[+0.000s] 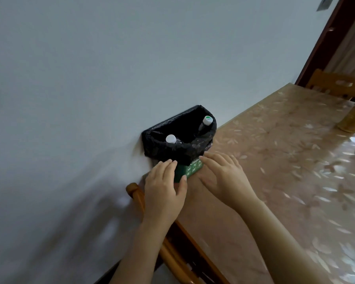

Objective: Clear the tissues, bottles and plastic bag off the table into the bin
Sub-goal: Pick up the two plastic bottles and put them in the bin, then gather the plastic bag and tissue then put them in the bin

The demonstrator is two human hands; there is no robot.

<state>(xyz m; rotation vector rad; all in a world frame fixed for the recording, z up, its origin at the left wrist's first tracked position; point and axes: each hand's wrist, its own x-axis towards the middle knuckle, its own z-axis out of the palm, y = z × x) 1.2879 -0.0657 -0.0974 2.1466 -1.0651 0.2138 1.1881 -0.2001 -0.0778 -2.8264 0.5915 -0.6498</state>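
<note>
A small green bin (190, 171) with a black liner (179, 150) stands at the table's corner against the wall. Two bottles stand upright inside it, one with a plain white cap (171, 138) at the left and one with a green-and-white cap (207, 120) at the back right. My left hand (164, 189) grips the bin's left side, with the thumb across its green front. My right hand (221, 173) lies flat beside the bin's right side, fingers spread, fingertips at the liner's edge. Whether they touch the liner I cannot tell.
The table (285, 160) has a glossy beige leaf-patterned cover and runs back to the right along a pale wall. A wooden chair (173, 253) stands under my left forearm. Another chair (336, 85) is at the far end. A ribbed tan jar (354, 117) stands at the right edge.
</note>
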